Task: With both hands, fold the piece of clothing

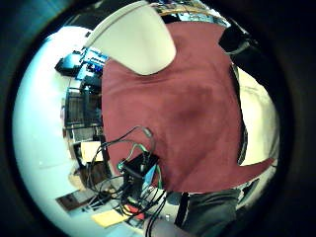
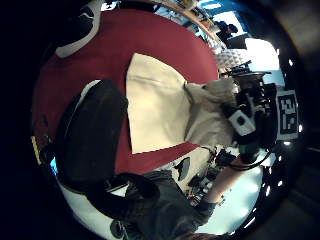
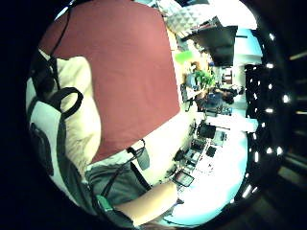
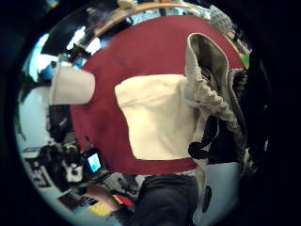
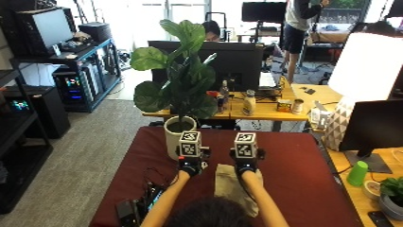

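Here the counter (image 5: 296, 161), covered in dark red, fills the middle of the scene, with a big leafy plant (image 5: 179, 71) in a white pot (image 5: 174, 133) standing near its far left. The cloth (image 5: 232, 187), a beige piece, lies on the counter just in front of the person, a little right of centre; most of it is flat, and its right side is bunched and raised off the counter. The right hand (image 5: 245, 166) sits at the cloth's far edge, and the right thumb-side palm view shows gathered cloth (image 4: 209, 101) close against that palm, its grip clamped on the cloth. The left hand (image 5: 189, 165) is just left of the cloth, above bare counter; I cannot tell how its grip stands. The pot is just beyond the left hand.
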